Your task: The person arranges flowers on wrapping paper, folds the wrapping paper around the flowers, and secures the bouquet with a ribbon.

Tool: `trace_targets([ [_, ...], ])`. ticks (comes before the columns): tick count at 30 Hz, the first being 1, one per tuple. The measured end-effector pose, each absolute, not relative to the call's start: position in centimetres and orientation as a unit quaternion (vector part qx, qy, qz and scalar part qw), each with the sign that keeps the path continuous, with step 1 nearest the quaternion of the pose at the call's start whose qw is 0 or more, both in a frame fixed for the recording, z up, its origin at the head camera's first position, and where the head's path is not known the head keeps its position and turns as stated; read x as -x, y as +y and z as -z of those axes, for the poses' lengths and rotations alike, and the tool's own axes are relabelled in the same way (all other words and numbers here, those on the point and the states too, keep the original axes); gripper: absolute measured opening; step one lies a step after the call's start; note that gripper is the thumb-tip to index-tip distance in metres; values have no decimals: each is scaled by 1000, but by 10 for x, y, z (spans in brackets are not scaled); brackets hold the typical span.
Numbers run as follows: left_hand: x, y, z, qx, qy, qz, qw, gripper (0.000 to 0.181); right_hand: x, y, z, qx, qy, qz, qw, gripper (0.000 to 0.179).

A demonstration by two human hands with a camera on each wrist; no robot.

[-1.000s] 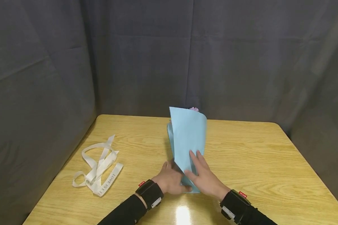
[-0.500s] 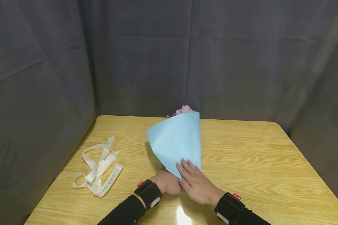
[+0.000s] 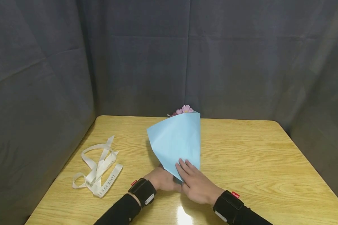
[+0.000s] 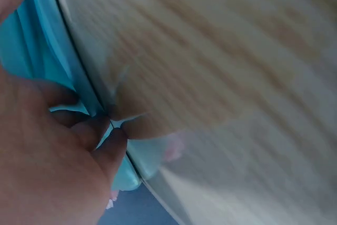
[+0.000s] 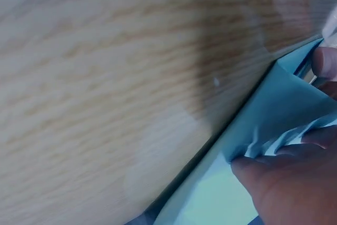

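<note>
Blue wrapping paper [image 3: 174, 137] forms a cone around pink artificial flowers [image 3: 187, 109] that peep out at its far end. At the narrow near end, my left hand [image 3: 163, 180] grips the paper, partly hidden under it. The left wrist view has its fingers [image 4: 111, 148] curled at the edge of the paper [image 4: 58, 51], low by the tabletop. My right hand [image 3: 198, 189] presses on the lower right of the cone with its fingers extended. Small creases show in the paper [image 5: 284, 98] beside those fingertips [image 5: 245, 167] in the right wrist view. The stems are hidden.
A loosely looped white ribbon [image 3: 97, 170] with printed lettering lies on the left of the wooden table [image 3: 242, 156]. Grey cloth [image 3: 140, 62] hangs behind the table and on both sides.
The loose paper flap has swung over to the left and down, closing the cone and baring more of the flowers. The right hand has followed it slightly left; the left hand stays at the base.
</note>
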State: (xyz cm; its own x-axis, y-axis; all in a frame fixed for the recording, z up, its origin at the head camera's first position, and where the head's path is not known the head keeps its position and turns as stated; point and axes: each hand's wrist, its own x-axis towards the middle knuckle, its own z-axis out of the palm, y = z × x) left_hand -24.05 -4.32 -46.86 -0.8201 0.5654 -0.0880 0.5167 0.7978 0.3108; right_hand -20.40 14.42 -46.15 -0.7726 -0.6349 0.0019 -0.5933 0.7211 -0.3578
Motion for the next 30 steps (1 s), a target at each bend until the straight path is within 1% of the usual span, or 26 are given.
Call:
trace_targets([
  [2, 241, -42, 470, -286, 946, -122, 90, 91, 204, 144, 462, 335, 925, 170, 59, 60],
  [5, 239, -40, 471, -274, 951, -107, 93, 95, 205, 143, 463, 338, 925, 164, 63, 64],
  [11, 233, -41, 472, -240, 964, -94, 63, 112, 209, 144, 469, 337, 929, 133, 77, 68],
  [14, 229, -44, 465, -211, 972, -74, 73, 117, 210, 143, 471, 336, 931, 115, 82, 66],
  [16, 226, -46, 457, -192, 977, -48, 84, 110, 211, 142, 473, 335, 932, 108, 86, 66],
  [17, 224, -47, 452, -185, 978, -40, 88, 98, 211, 142, 473, 333, 932, 110, 89, 66],
  [18, 223, -48, 448, -179, 979, -36, 92, 80, 211, 143, 473, 331, 932, 115, 93, 67],
  [20, 222, -49, 439, -166, 982, -42, 84, 47, 211, 144, 473, 329, 930, 133, 95, 68],
  [21, 222, -49, 434, -157, 983, -56, 76, 39, 212, 145, 473, 328, 928, 148, 95, 68],
  [24, 223, -49, 425, -131, 985, -109, 38, 41, 213, 148, 471, 332, 921, 184, 84, 64],
  [27, 226, -48, 423, -113, 985, -134, -5, 48, 214, 150, 470, 338, 918, 191, 80, 63],
  [28, 228, -48, 424, -117, 984, -132, -10, 48, 214, 150, 469, 340, 918, 184, 84, 64],
  [30, 231, -47, 429, -130, 984, -124, -5, 44, 214, 152, 468, 346, 918, 167, 98, 68],
])
